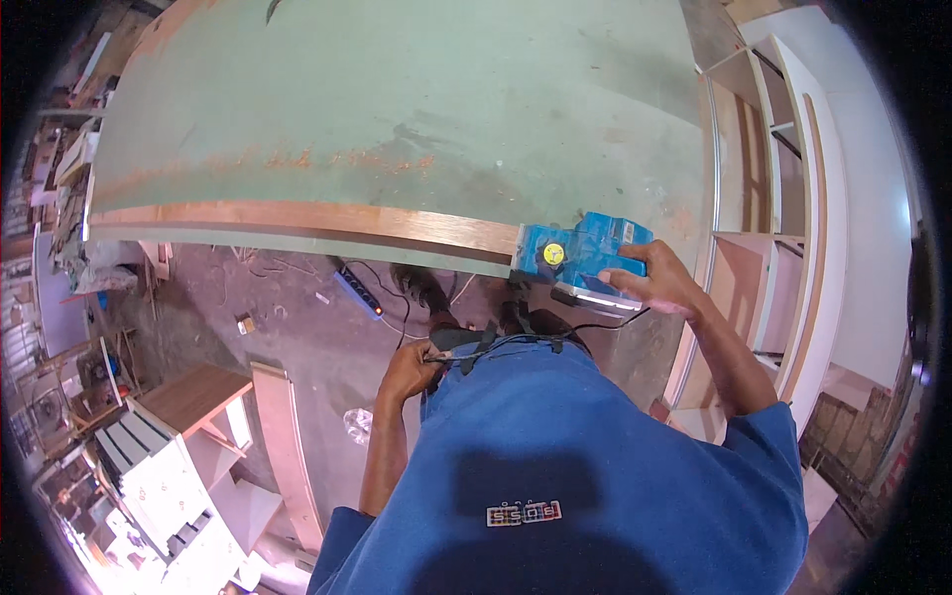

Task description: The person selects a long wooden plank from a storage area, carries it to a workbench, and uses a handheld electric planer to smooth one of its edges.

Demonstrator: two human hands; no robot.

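Shirt: nearest to us, our blue shirt (pixel 595 426) fills 5 to 6 o'clock in the head view.
Tool: the blue tool (pixel 590 253) sits at 2 o'clock, over the right-hand end of the strip (pixel 327 216) and partly past the table's near edge. We cannot tell whether it is running.
Right hand: at 3 o'clock, our right hand (pixel 662 285) has its fingers clamped around the tool's rear end, and no other hand is on it.
Left hand: between 7 and 8 o'clock, our left hand (pixel 409 371) is beside the hip, its fingers together on the black cord (pixel 516 337).
Cord: it runs from below the tool across our waist to that hand.
Strip: bare wood, stretching from the tool toward 10 o'clock along the near edge of the green table (pixel 397 89).
Floor: a blue power strip (pixel 359 293) lies at 9 o'clock with a lead near our feet.
Around: shelving (pixel 783 198) stands between 2 and 3 o'clock; a cabinet (pixel 188 461) and a plank (pixel 283 446) lie near 8.
Tipping risk: with one hand gripping and part of its body overhanging, we judge the tool could tilt off the edge.
Snag risk: the cord so close to our body could catch on clothing and jerk the tool.
Slip risk: we see no clamp on the strip, so a hard push might shift it.
Trip risk: a foot could hook the loose lead.
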